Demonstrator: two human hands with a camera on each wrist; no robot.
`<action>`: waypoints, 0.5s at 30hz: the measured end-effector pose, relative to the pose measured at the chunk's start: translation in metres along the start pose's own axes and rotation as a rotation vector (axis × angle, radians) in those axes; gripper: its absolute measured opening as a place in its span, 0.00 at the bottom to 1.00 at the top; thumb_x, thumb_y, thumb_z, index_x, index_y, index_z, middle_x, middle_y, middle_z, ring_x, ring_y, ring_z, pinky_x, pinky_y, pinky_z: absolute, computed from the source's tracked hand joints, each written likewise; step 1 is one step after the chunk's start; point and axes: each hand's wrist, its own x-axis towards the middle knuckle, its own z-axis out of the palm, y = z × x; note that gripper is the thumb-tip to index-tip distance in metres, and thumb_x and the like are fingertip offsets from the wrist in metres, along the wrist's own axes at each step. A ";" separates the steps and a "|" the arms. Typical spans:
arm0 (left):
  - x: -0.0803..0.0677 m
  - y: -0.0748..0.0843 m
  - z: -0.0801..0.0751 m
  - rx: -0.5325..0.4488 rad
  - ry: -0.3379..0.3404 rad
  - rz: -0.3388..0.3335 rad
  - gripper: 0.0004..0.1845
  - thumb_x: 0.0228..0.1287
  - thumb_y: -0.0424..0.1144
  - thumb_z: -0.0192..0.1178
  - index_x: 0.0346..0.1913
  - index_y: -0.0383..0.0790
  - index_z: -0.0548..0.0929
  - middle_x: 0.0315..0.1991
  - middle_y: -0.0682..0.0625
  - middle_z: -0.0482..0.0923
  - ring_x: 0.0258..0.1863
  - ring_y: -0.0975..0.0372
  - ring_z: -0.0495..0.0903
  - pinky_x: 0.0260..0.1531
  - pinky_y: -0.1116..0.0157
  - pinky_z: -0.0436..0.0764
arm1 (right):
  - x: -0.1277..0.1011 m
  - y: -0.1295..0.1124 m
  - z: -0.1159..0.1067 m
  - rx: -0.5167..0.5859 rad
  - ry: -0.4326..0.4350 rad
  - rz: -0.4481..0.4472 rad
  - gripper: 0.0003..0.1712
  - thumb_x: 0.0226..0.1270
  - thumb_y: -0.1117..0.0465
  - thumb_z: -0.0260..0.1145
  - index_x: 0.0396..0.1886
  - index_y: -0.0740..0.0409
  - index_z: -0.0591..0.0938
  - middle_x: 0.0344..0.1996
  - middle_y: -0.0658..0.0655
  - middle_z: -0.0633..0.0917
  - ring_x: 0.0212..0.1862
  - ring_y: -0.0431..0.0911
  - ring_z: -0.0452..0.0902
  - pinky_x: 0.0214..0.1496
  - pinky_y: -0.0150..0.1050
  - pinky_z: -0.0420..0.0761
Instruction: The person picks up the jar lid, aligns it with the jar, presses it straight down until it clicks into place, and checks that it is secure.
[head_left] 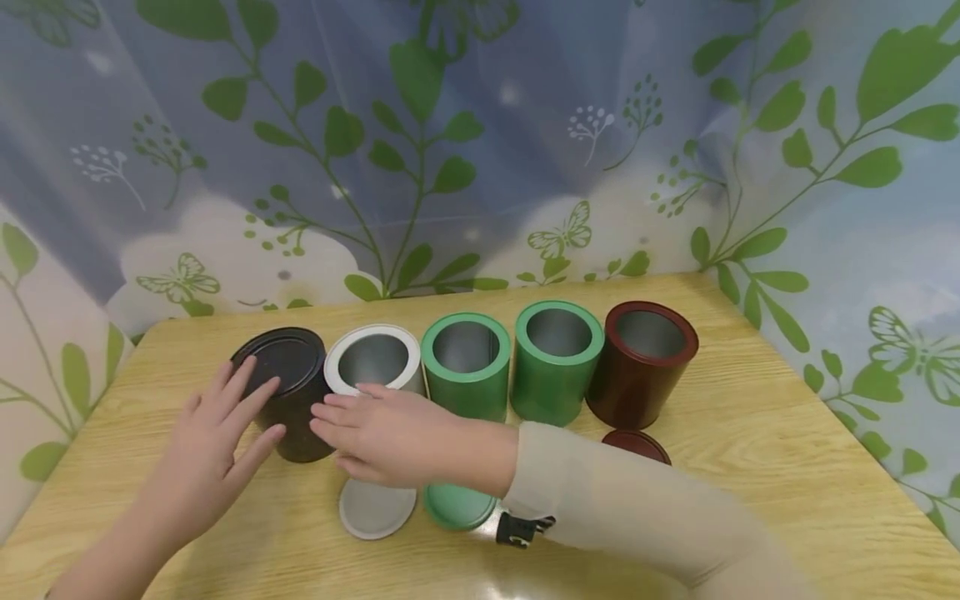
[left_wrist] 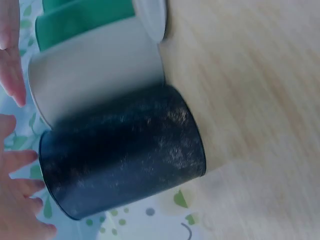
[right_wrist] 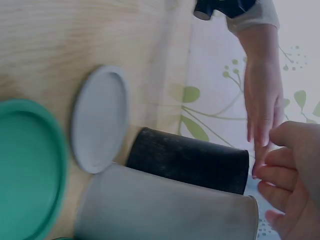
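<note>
A black tin (head_left: 288,392) with its lid on stands at the left end of a row of tins on a wooden table (head_left: 787,467). My left hand (head_left: 251,404) lies with straight fingers on the tin's lid and left side. My right hand (head_left: 330,421) reaches across in front of the open white tin (head_left: 375,358), its fingertips at the black tin's right side, holding nothing. The left wrist view shows the black tin (left_wrist: 125,160) against the white tin (left_wrist: 95,70). In the right wrist view the left hand's fingers (right_wrist: 262,130) touch the black tin's (right_wrist: 190,160) top edge.
Right of the white tin stand two open green tins (head_left: 467,362) (head_left: 557,358) and an open dark red tin (head_left: 642,362). A white lid (head_left: 377,508), a green lid (head_left: 459,506) and a dark red lid (head_left: 636,444) lie in front. A leaf-patterned curtain (head_left: 480,150) surrounds the table.
</note>
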 end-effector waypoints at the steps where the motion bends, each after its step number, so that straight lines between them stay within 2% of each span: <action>1: -0.002 0.003 0.000 0.003 0.010 0.026 0.28 0.66 0.45 0.57 0.64 0.34 0.69 0.69 0.34 0.53 0.70 0.42 0.45 0.58 0.34 0.48 | -0.005 -0.001 0.002 -0.005 0.021 -0.020 0.29 0.74 0.48 0.46 0.70 0.52 0.63 0.69 0.49 0.62 0.70 0.41 0.51 0.70 0.40 0.52; 4: -0.008 0.011 0.003 0.011 0.042 0.102 0.27 0.65 0.48 0.57 0.62 0.36 0.72 0.69 0.36 0.56 0.69 0.44 0.49 0.59 0.36 0.51 | -0.018 -0.003 0.007 -0.020 0.072 -0.061 0.28 0.74 0.48 0.48 0.69 0.53 0.65 0.68 0.50 0.64 0.70 0.41 0.53 0.69 0.38 0.54; 8: -0.014 0.021 0.008 0.003 0.063 0.198 0.28 0.68 0.55 0.50 0.61 0.38 0.74 0.68 0.39 0.59 0.68 0.45 0.53 0.61 0.42 0.54 | -0.031 -0.005 0.015 -0.031 0.089 -0.088 0.28 0.73 0.48 0.49 0.68 0.53 0.67 0.67 0.50 0.66 0.69 0.41 0.56 0.68 0.37 0.57; 12: -0.017 0.029 0.015 0.025 0.038 0.256 0.30 0.70 0.59 0.41 0.62 0.41 0.74 0.68 0.42 0.59 0.68 0.47 0.56 0.62 0.47 0.57 | -0.040 -0.004 0.028 -0.014 0.079 -0.096 0.28 0.72 0.47 0.51 0.67 0.54 0.69 0.65 0.51 0.68 0.67 0.42 0.59 0.66 0.37 0.60; 15: -0.020 0.032 0.022 0.041 -0.008 0.271 0.28 0.70 0.58 0.43 0.62 0.42 0.74 0.69 0.45 0.59 0.67 0.49 0.57 0.59 0.46 0.62 | -0.045 -0.003 0.039 0.029 0.048 -0.076 0.28 0.71 0.48 0.53 0.66 0.54 0.70 0.65 0.51 0.69 0.66 0.43 0.61 0.66 0.38 0.62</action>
